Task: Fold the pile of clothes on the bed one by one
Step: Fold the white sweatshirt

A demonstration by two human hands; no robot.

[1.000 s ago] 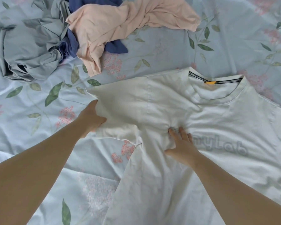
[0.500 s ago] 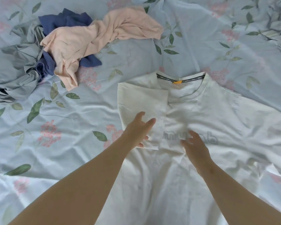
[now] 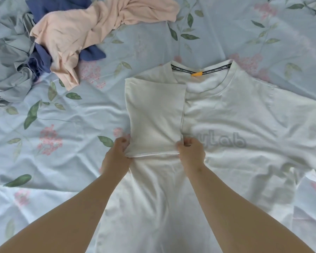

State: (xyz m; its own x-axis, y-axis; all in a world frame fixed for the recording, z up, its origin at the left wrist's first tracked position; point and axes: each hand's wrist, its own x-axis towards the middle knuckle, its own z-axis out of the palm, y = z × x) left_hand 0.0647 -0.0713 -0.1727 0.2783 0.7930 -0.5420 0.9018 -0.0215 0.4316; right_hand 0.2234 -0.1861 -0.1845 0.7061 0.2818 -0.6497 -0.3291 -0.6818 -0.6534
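White t-shirt [image 3: 226,121] lies spread on the bed [image 3: 62,115], centre to right of frame, collar [image 3: 217,87] on the far side with a yellow tag [image 3: 196,74] in it, pale grey lettering [image 3: 226,141] across the chest. Scene-left side is turned in over the chest: the folded sleeve [image 3: 153,114] makes a flat rectangle just left of the collar and covers the start of the lettering. Left hand [image 3: 118,152] pinches the near-left corner of that folded sleeve at the hem, fingers curled round the edge. Right hand [image 3: 191,152] pinches the near-right corner the same way. The hem runs straight between the two hands. Both forearms come in from the near edge. Scene-right sleeve lies out flat, not yet folded, and runs off the right edge; the lower body runs off the near edge, bottom hem not in view

Step in hand, as I read it: first side fold of this shirt, squaring the flap. Task looks early. Next move likely calls for letting go, taking the right sleeve and side, and bringing them in parallel to this flap without dragging it loose, then folding the bottom up

The pile [image 3: 44,42] waits far left, well apart from the shirt: peach garment [image 3: 84,28] draped over a navy garment [image 3: 92,53], grey-blue garment [image 3: 7,70] bunched at the left edge. Possibly more underneath, can't tell
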